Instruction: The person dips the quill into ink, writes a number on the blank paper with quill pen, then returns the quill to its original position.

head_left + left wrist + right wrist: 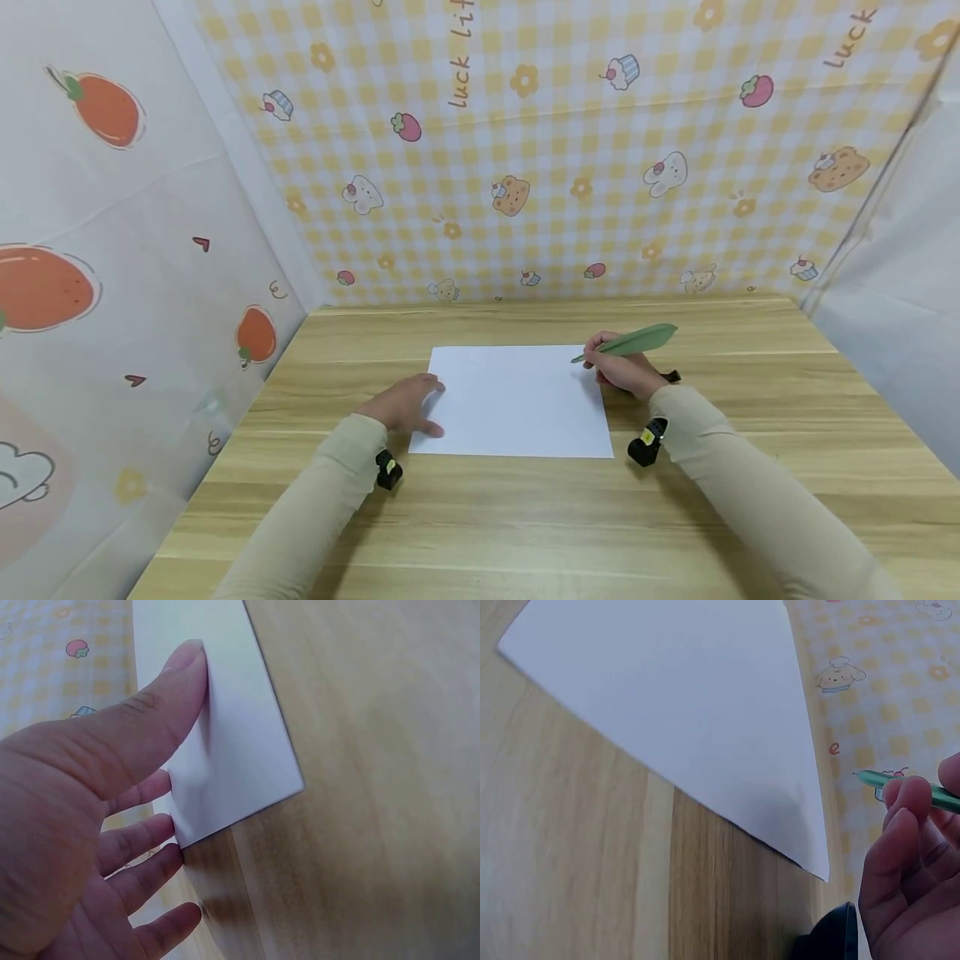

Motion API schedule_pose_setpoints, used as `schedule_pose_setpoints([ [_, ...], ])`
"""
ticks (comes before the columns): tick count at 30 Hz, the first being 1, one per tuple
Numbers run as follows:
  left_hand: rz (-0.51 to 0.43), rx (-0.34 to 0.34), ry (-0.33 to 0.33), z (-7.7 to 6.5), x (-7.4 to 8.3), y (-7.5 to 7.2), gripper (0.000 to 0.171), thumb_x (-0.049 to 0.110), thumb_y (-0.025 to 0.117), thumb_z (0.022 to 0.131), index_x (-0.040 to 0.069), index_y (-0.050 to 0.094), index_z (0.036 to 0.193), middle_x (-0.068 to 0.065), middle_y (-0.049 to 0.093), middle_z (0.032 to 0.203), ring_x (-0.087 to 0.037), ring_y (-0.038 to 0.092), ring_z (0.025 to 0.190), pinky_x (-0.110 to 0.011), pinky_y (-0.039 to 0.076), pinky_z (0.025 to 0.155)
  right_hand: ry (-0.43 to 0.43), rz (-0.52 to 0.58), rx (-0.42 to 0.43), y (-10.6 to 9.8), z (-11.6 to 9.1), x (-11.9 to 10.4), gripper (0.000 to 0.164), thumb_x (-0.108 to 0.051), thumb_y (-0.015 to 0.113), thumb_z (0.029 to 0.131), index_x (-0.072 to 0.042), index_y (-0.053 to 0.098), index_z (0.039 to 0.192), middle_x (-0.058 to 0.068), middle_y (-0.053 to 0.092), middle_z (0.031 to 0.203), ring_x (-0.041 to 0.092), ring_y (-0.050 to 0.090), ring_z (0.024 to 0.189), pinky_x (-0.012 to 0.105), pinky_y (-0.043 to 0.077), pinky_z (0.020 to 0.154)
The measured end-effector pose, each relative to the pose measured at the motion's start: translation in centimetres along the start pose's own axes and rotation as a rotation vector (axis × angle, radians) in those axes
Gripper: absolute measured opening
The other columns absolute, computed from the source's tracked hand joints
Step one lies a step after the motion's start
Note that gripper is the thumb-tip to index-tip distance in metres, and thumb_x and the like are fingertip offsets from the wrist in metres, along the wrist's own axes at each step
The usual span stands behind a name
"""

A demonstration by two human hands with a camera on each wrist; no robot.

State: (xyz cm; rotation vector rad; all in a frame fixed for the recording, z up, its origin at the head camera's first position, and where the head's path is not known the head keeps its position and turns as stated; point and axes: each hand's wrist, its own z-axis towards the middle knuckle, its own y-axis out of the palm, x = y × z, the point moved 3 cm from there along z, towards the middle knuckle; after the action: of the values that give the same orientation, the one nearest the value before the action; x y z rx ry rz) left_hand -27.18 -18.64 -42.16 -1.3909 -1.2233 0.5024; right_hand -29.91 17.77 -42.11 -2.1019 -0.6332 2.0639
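A blank white sheet of paper (517, 400) lies on the wooden table. At its left edge is my left hand (405, 403), fingers spread and relaxed; in the left wrist view the thumb (184, 682) extends over the paper. Whether the fingertips press on it I cannot tell. My right hand (618, 367) pinches a green leaf-shaped pen (645, 338) over the sheet's upper right corner. In the right wrist view the pen's tip (862, 775) points away from the fingers and stands clear of the paper. The leaf end is out of that view.
The wooden table (510, 525) extends around the sheet on all sides. A yellow checked cloth (555, 142) hangs behind it, with white printed cloth (150, 217) on the left. Each wrist wears a small black camera (647, 443) on a strap.
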Motion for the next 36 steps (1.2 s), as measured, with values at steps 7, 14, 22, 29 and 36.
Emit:
schedule_pose_setpoints([
  [7, 0.007, 0.0, 0.002, 0.0, -0.1, 0.0, 0.076, 0.03, 0.083, 0.076, 0.001, 0.049, 0.137, -0.021, 0.036, 0.15, -0.038, 0.032, 0.138, -0.049, 0.027, 0.114, 0.033, -0.004, 0.008, 1.0, 0.4, -0.2, 0.017, -0.019, 0.051, 0.1, -0.003, 0.055, 0.104, 0.022, 0.065, 0.1, 0.017, 0.057, 0.06, 0.026, 0.048, 0.052],
  [14, 0.012, 0.0, -0.001, 0.2, -0.2, 0.1, 0.076, 0.031, 0.083, 0.076, 0.002, 0.05, 0.137, -0.021, 0.036, 0.15, -0.037, 0.033, 0.138, -0.049, 0.027, 0.114, 0.037, 0.02, -0.005, 2.2, 0.9, -0.4, 0.016, -0.018, 0.05, 0.1, -0.003, 0.054, 0.104, 0.023, 0.064, 0.1, 0.018, 0.057, 0.061, 0.026, 0.047, 0.053],
  [22, 0.008, 0.001, 0.002, 0.3, -0.2, 0.2, 0.076, 0.03, 0.083, 0.076, 0.002, 0.05, 0.137, -0.021, 0.036, 0.15, -0.038, 0.032, 0.138, -0.049, 0.027, 0.114, 0.047, 0.034, 0.0, 3.3, 1.3, -0.8, 0.016, -0.018, 0.051, 0.099, -0.002, 0.055, 0.103, 0.021, 0.065, 0.098, 0.018, 0.057, 0.06, 0.025, 0.047, 0.054],
  [29, 0.016, -0.001, 0.006, 0.4, -0.3, 0.2, 0.075, 0.031, 0.083, 0.076, 0.002, 0.05, 0.137, -0.02, 0.036, 0.15, -0.037, 0.032, 0.138, -0.048, 0.027, 0.114, 0.091, 0.047, 0.017, 4.1, 2.1, -0.6, 0.014, -0.019, 0.052, 0.098, -0.005, 0.056, 0.102, 0.017, 0.066, 0.097, 0.017, 0.057, 0.061, 0.025, 0.048, 0.054],
  [36, 0.018, -0.006, -0.002, 0.3, -0.1, 0.1, 0.077, 0.031, 0.083, 0.076, 0.002, 0.049, 0.138, -0.02, 0.035, 0.15, -0.037, 0.031, 0.138, -0.049, 0.026, 0.114, 0.093, 0.062, 0.028, 4.9, 2.6, -0.7, 0.016, -0.019, 0.052, 0.098, -0.005, 0.057, 0.102, 0.015, 0.066, 0.095, 0.018, 0.057, 0.061, 0.025, 0.048, 0.054],
])
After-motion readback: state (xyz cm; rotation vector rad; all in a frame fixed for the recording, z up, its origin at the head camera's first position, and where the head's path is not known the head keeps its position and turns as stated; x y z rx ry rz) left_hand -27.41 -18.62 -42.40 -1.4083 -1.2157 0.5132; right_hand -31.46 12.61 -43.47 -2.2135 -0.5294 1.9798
